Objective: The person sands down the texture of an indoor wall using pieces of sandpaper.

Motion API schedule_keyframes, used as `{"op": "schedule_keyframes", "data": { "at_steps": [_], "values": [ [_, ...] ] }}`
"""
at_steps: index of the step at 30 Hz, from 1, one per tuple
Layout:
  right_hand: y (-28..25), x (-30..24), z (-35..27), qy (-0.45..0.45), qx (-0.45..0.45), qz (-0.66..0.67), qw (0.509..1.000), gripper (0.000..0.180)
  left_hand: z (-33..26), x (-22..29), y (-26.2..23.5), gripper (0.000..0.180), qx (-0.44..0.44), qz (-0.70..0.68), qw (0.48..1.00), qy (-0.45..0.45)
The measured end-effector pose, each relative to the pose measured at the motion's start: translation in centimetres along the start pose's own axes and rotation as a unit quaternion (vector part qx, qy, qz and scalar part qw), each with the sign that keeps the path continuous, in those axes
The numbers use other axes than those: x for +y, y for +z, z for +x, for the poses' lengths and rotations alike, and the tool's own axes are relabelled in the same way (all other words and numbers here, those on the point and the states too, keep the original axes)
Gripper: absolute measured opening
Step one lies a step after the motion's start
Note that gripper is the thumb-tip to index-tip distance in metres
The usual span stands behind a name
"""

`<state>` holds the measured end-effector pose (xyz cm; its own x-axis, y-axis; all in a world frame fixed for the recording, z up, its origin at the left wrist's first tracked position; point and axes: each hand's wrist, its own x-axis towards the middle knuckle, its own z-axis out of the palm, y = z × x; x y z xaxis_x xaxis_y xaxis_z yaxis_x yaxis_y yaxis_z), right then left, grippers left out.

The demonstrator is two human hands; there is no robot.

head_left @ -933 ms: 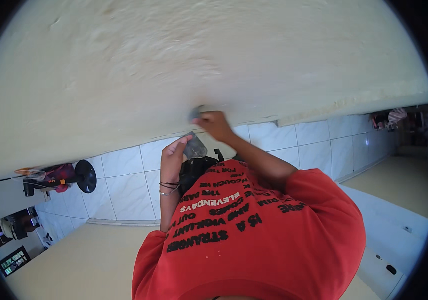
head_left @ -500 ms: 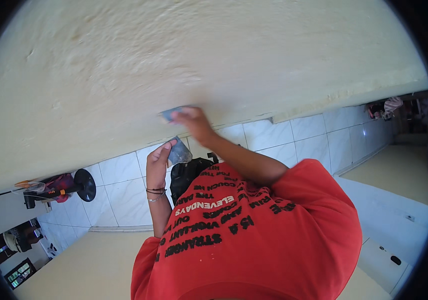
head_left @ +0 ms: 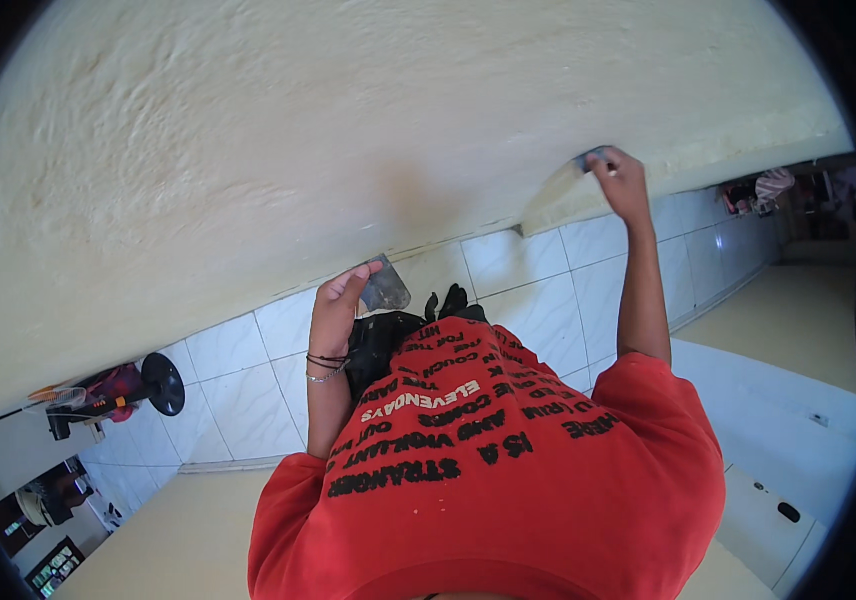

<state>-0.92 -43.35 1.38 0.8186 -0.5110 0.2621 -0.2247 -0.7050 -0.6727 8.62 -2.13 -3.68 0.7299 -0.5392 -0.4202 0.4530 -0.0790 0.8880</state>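
Observation:
Ahead of me stretches a cream wall with a rough, lumpy surface toward the upper left. My left hand grips a flat grey scraper between thumb and fingers, low near the foot of the wall. Off to the right, my right hand is closed on a second scraper, small and dark grey. That one lies at the wall surface, close to a corner edge; whether its blade touches cannot be made out. Fingers hide part of it.
White tiled floor runs along the wall base. A black fan and other household items stand at the left. A striped cloth is at the far right. A white door shows at the lower right.
My right hand has swept right across the wall with its scraper, and that arm is now stretched out. The left hand, still holding its scraper, has shifted slightly right and up.

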Motion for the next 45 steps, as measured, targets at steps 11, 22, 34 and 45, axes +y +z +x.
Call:
{"op": "schedule_keyframes", "data": {
  "at_steps": [11,22,34,45],
  "values": [
    [25.0,-19.7,-7.1,-0.146,-0.126,0.153,0.969,0.026,-6.2,-2.1,-8.2,0.031,0.116,-0.062,0.991,0.023],
    [28.8,-30.2,-8.7,0.167,-0.331,0.681,0.631,0.033,-7.6,-0.8,-11.0,0.033,0.182,-0.062,0.978,0.077],
    [3.2,0.8,-1.3,0.253,0.191,0.336,0.887,0.022,-0.1,0.8,-1.6,0.033,0.047,-0.073,0.995,0.039],
    [8.2,-9.5,-2.4,0.003,0.195,0.104,0.975,0.012,-2.8,0.2,-4.1,0.035,0.078,-0.087,0.992,0.042]
  ]
}}
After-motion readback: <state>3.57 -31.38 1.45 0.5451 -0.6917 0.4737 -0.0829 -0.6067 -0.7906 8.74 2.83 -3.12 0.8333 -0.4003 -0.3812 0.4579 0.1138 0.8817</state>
